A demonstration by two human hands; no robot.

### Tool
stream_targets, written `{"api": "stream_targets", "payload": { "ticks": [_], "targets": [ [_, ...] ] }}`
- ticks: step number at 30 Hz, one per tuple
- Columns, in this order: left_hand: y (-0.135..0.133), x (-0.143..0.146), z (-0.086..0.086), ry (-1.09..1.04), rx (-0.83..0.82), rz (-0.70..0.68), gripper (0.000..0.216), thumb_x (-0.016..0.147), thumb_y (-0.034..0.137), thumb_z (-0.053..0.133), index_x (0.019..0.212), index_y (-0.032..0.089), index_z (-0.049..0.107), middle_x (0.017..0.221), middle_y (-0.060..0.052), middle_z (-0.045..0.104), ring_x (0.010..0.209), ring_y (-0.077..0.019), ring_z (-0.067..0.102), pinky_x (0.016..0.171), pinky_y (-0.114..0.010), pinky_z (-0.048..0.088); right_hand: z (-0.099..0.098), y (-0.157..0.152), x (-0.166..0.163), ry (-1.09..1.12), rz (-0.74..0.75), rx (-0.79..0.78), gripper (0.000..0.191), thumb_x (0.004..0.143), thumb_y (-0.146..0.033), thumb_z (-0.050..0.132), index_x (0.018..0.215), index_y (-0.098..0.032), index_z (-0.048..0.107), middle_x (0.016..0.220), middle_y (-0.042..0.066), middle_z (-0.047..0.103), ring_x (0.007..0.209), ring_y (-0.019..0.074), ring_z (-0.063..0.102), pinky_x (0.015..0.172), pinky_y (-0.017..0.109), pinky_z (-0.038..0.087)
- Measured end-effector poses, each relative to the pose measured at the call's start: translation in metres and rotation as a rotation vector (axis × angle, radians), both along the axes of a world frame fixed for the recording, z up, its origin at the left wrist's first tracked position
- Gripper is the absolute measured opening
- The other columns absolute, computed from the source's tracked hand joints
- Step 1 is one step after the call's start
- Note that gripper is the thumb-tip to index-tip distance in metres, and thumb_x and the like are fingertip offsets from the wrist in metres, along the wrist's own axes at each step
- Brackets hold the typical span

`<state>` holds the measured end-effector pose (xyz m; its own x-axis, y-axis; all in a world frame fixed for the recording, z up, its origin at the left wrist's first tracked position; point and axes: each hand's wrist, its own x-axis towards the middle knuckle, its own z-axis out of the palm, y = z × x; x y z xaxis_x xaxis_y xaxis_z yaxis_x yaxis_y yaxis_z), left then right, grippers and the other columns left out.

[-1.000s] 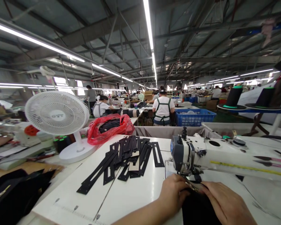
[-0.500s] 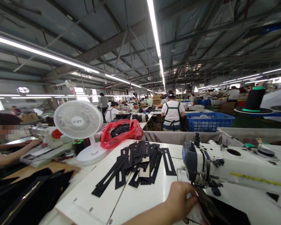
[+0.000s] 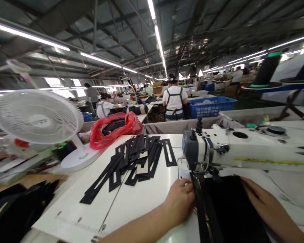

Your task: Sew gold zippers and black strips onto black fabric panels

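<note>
A black fabric panel (image 3: pixel 230 209) with a gold-toothed zipper (image 3: pixel 207 219) along its left side lies under the head of a white sewing machine (image 3: pixel 218 145). My left hand (image 3: pixel 180 199) is closed at the panel's left edge, its curled fingers on the zipper border close to the needle area. Along the right edge rests my right hand (image 3: pixel 259 195), fingers stretched out against the fabric; its fingertips are partly hidden. Left of the machine, several black slotted strips (image 3: pixel 139 158) lie in a loose pile, with one strip (image 3: pixel 169 152) apart from it.
A white fan (image 3: pixel 40 116) and a red plastic bag (image 3: pixel 116 126) stand behind the pile. Black zippered pieces (image 3: pixel 20 209) lie at the lower left. Beyond the table are a blue crate (image 3: pixel 210 107) and a person in a white shirt (image 3: pixel 174 101). Black thread cones (image 3: pixel 266 71) stand at right.
The view has shifted right and closer. My right hand has come into sight on the fabric panel, which now lies spread flat under the machine head. My left hand stays at its edge.
</note>
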<state>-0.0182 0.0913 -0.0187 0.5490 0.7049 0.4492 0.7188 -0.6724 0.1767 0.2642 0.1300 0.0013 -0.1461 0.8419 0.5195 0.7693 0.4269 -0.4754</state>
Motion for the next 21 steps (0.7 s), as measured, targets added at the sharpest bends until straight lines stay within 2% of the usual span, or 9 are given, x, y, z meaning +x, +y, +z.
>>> {"api": "stream_targets", "payload": {
  "ticks": [3, 6, 10, 12, 14, 19, 21],
  "targets": [
    [0.001, 0.006, 0.002, 0.036, -0.005, 0.043, 0.009, 0.083, 0.019, 0.055, 0.075, 0.017, 0.057, 0.083, -0.004, 0.062, 0.09, -0.0207, 0.052, 0.075, -0.035, 0.044, 0.002, 0.004, -0.005, 0.14, 0.078, -0.287, 0.043, 0.082, -0.039, 0.044, 0.118, -0.017, 0.054, 0.102, 0.012, 0.067, 0.089, 0.024, 0.066, 0.073, 0.032, 0.054],
    [-0.001, 0.008, 0.007, 0.074, -0.03, 0.076, 0.005, 0.081, 0.017, 0.055, 0.077, 0.016, 0.057, 0.087, -0.005, 0.061, 0.084, -0.0204, 0.05, 0.074, -0.037, 0.044, 0.008, 0.014, -0.014, 0.157, 0.102, -0.38, 0.045, 0.077, -0.04, 0.045, 0.11, -0.013, 0.057, 0.09, 0.012, 0.069, 0.085, 0.0259, 0.066, 0.074, 0.037, 0.053],
    [-0.005, 0.007, 0.01, 0.039, -0.044, 0.034, 0.007, 0.078, 0.014, 0.054, 0.084, 0.016, 0.058, 0.098, -0.006, 0.059, 0.096, -0.0238, 0.047, 0.079, -0.039, 0.044, 0.014, 0.018, -0.02, 0.145, 0.106, -0.4, 0.032, 0.074, -0.036, 0.048, 0.095, -0.016, 0.062, 0.091, 0.01, 0.069, 0.088, 0.0247, 0.066, 0.077, 0.035, 0.052],
    [-0.006, 0.006, 0.01, 0.029, -0.047, 0.014, 0.009, 0.077, 0.013, 0.052, 0.084, 0.016, 0.057, 0.097, -0.007, 0.059, 0.1, -0.0253, 0.046, 0.081, -0.04, 0.043, 0.014, 0.015, -0.02, 0.151, 0.111, -0.412, 0.03, 0.074, -0.034, 0.048, 0.095, -0.017, 0.061, 0.091, 0.009, 0.069, 0.085, 0.0231, 0.066, 0.075, 0.033, 0.052],
    [-0.006, 0.005, 0.009, 0.038, -0.052, 0.013, 0.008, 0.077, 0.013, 0.051, 0.082, 0.016, 0.057, 0.094, -0.006, 0.06, 0.095, -0.0246, 0.046, 0.078, -0.04, 0.043, 0.013, 0.011, -0.019, 0.145, 0.105, -0.413, 0.03, 0.074, -0.031, 0.048, 0.098, -0.018, 0.059, 0.088, 0.007, 0.07, 0.082, 0.0218, 0.066, 0.073, 0.032, 0.052],
    [-0.006, 0.004, 0.009, 0.063, -0.032, 0.033, 0.006, 0.077, 0.015, 0.051, 0.08, 0.017, 0.055, 0.093, -0.005, 0.059, 0.085, -0.0223, 0.047, 0.074, -0.039, 0.041, 0.011, 0.008, -0.015, -0.011, -0.05, -0.277, 0.032, 0.079, -0.033, 0.041, 0.102, -0.019, 0.058, 0.079, 0.004, 0.069, 0.072, 0.0205, 0.065, 0.069, 0.031, 0.049],
    [-0.006, 0.004, 0.009, 0.048, -0.033, 0.045, 0.006, 0.076, 0.016, 0.051, 0.08, 0.017, 0.055, 0.093, -0.005, 0.06, 0.085, -0.0221, 0.047, 0.073, -0.039, 0.04, 0.014, 0.009, -0.013, -0.031, -0.116, -0.278, 0.035, 0.085, -0.039, 0.033, 0.091, -0.018, 0.061, 0.072, 0.005, 0.068, 0.065, 0.0209, 0.064, 0.063, 0.032, 0.049]
  ]
}}
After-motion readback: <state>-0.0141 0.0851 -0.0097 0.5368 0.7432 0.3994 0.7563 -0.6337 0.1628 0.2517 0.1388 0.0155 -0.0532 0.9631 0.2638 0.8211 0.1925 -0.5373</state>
